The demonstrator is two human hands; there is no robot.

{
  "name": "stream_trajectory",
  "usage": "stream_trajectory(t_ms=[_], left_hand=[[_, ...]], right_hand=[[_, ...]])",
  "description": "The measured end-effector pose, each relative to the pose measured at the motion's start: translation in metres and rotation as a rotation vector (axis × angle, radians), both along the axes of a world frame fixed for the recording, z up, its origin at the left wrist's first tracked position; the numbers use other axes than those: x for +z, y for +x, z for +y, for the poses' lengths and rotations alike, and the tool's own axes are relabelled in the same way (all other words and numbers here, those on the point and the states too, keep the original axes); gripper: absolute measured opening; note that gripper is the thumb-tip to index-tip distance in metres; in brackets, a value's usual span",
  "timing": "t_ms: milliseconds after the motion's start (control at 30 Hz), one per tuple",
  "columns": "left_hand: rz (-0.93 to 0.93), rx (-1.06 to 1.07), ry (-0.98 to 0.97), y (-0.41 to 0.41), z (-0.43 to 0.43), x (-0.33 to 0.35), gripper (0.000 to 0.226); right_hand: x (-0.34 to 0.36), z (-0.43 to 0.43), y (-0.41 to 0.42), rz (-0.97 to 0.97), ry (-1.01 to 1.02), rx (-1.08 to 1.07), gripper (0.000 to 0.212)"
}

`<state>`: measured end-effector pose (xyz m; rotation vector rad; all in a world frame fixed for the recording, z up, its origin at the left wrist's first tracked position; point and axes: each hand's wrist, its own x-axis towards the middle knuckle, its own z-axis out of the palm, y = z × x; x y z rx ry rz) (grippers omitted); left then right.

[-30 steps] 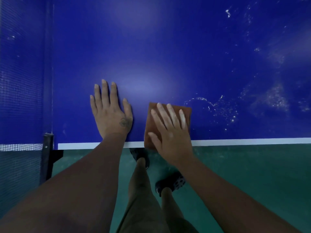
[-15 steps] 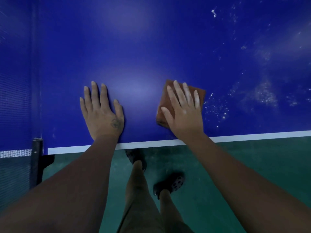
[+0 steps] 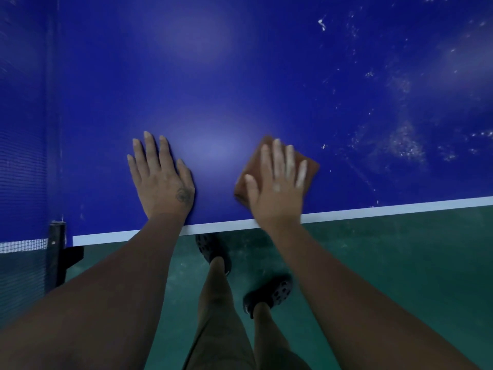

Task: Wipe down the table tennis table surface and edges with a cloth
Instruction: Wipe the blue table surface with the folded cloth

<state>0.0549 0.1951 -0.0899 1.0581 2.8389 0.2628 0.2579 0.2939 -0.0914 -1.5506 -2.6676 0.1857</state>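
Left hand (image 3: pixel 162 182) and right hand (image 3: pixel 277 188) pressed flat, fingers (image 3: pixel 277 156) straight

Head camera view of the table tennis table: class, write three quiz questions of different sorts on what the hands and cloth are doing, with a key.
1. True or false: the right hand presses the brown cloth flat on the blue table.
2. Multiple choice: where does the white dust lie? A. directly between the two hands. B. on the table, right of the cloth. C. on the left forearm.
3. Fill in: the left hand lies flat on the table and holds ____.

Key: 1 true; 2 B; 3 nothing.
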Motion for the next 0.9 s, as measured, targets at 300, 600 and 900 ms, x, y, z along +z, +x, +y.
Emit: stream_trajectory(t_ms=[300, 600, 900], left_hand=[[-0.016, -0.043, -0.004, 0.075, 0.091, -0.001, 0.069], [0.012, -0.016, -0.019, 0.079, 0.103, -0.015, 0.072], [0.004, 0.008, 0.011, 0.078, 0.103, -0.014, 0.071]], right_hand=[[-0.009, 0.002, 0.118, 0.020, 0.050, 0.027, 0.066], [-0.011, 0.027, 0.064, 0.049, 0.026, 0.068, 0.068], [-0.010, 0.079, 0.094, 0.079, 0.036, -0.004, 0.067]])
